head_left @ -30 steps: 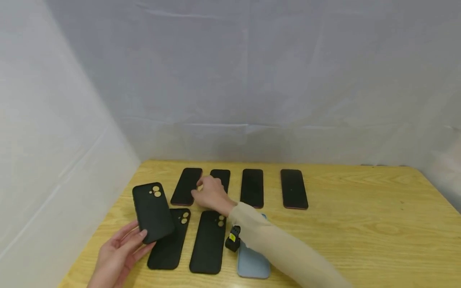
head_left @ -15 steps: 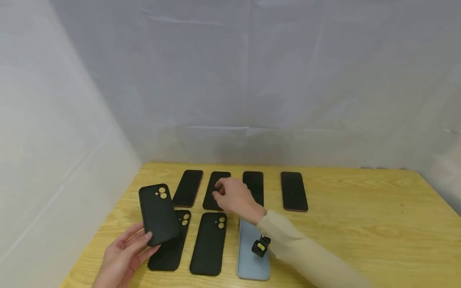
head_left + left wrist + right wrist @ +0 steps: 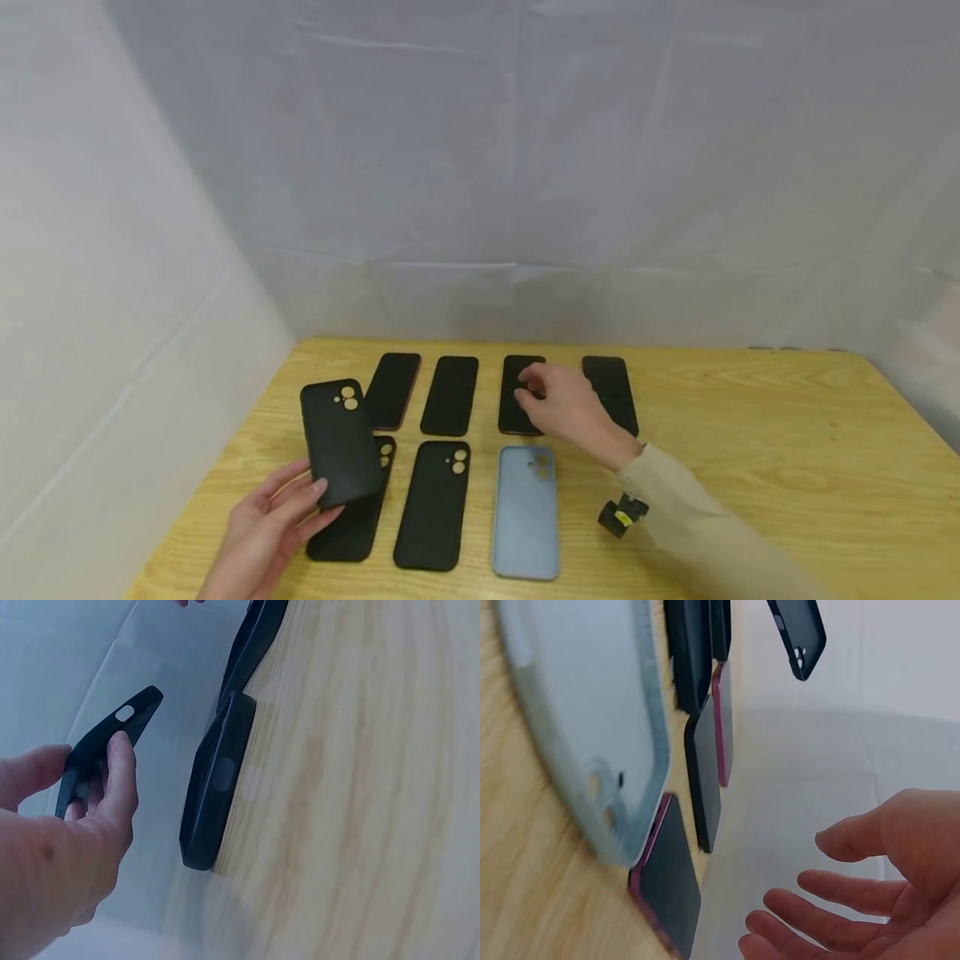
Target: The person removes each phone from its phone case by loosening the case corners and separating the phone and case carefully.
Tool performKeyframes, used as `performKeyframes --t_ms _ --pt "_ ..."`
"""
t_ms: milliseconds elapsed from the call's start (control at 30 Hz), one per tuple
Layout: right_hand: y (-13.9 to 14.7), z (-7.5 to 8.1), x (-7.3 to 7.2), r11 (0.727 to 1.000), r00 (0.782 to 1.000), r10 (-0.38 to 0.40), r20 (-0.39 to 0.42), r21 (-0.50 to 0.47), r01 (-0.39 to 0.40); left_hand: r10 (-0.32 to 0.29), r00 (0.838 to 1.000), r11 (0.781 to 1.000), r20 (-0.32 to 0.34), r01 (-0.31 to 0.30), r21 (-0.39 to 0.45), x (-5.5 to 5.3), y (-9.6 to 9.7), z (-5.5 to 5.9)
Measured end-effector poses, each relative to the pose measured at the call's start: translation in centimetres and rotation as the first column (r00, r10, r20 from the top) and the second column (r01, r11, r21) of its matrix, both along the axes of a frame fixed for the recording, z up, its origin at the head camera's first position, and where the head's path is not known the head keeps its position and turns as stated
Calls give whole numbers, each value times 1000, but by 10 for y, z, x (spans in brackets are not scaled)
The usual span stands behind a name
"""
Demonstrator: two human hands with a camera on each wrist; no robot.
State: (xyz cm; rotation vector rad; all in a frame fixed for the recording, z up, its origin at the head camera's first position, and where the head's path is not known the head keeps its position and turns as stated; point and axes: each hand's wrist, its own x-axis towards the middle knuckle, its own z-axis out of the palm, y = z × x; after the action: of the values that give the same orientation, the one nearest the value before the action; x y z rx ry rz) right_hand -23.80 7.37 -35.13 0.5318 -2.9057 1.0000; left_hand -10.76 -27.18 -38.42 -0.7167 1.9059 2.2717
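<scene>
In the head view my left hand (image 3: 273, 521) holds a black phone case (image 3: 337, 442) by its lower end, raised and tilted over another black case (image 3: 348, 529). The left wrist view shows my thumb and fingers pinching that held case (image 3: 94, 750) by its edges, apart from the table. Over the third phone (image 3: 516, 417) of the back row hovers my right hand (image 3: 570, 408), with nothing in it. Its fingers (image 3: 829, 892) are loosely bent in the right wrist view, clear of the phones. My right hand and wrist partly cover the fourth phone (image 3: 613, 387).
Two more phones, the first (image 3: 393, 387) and second (image 3: 450, 396), lie at the back left. In front lie a second flat black case (image 3: 433, 508) and a light blue case (image 3: 525, 517). The wooden table (image 3: 750, 467) meets white sheeting (image 3: 480, 208) behind and at the left.
My right hand has moved rightward along the back row, from between the first two phones to over the third. The left hand and its case have shifted slightly right.
</scene>
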Motion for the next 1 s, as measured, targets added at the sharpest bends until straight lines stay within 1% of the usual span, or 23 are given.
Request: performKeyframes --t_ms 100,233,300,467,533,667,800,933,1000 --pt "11 -1 3 999 1000 -21 -14 26 21 -12 1000 1000 -21 12 -1 -1 4 -1" --pt "24 -3 7 999 999 -29 -36 45 31 -22 1000 1000 -16 22 -6 -3 9 -1" --pt "30 -4 9 998 997 -26 -66 51 29 -28 1000 1000 -4 28 -5 -4 11 0" --pt "43 -6 15 998 988 -5 -154 56 14 -57 998 998 -2 57 -13 -9 15 3" --pt "47 -6 17 998 988 -7 -155 53 16 -68 998 997 -9 68 -21 -10 16 4" --pt "57 -3 23 998 991 -22 -133 59 30 -72 997 997 -16 71 -16 -12 21 5" --pt "66 -3 27 996 990 -37 -138 74 48 -80 996 997 -29 80 -13 -14 26 6" --pt "74 -2 29 996 989 -50 -137 68 60 -89 995 996 -48 88 -20 -16 32 6" --pt "78 -1 31 996 990 -58 -132 64 67 -104 993 994 -55 103 -23 -18 36 6"
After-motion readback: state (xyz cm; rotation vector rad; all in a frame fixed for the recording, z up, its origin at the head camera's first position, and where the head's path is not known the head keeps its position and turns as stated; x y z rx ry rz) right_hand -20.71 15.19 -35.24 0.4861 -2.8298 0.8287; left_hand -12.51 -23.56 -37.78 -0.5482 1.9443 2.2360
